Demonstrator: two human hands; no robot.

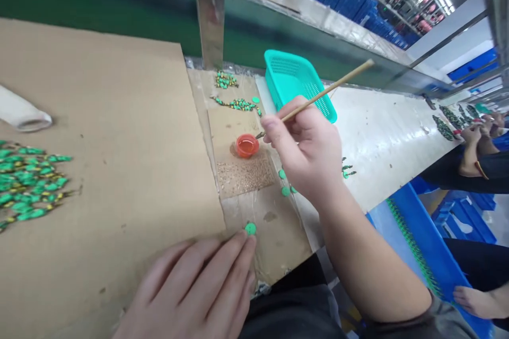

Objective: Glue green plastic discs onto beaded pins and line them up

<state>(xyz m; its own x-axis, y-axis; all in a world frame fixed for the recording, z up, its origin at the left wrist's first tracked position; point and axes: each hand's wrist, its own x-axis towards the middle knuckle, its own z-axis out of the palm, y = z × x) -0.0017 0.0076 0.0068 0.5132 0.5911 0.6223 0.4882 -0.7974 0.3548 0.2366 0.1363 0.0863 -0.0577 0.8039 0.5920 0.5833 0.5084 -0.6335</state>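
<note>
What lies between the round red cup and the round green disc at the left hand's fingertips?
Head view: a brown speckled cardboard patch nearest the cup, then a tan strip of worktop to the disc.

Holding right hand (308, 151) up and out ahead, closed in a pen-style pinch, thumb against forefinger, other fingers curled under. Angling bare right forearm (371, 259) diagonally in from lower right, wrist (330, 201) roughly straight. Holding left hand (199, 286) lower and closer to the body, back up, fingers long and side by side, tips bunched. Can't see left forearm, cut off at bottom edge.
</note>
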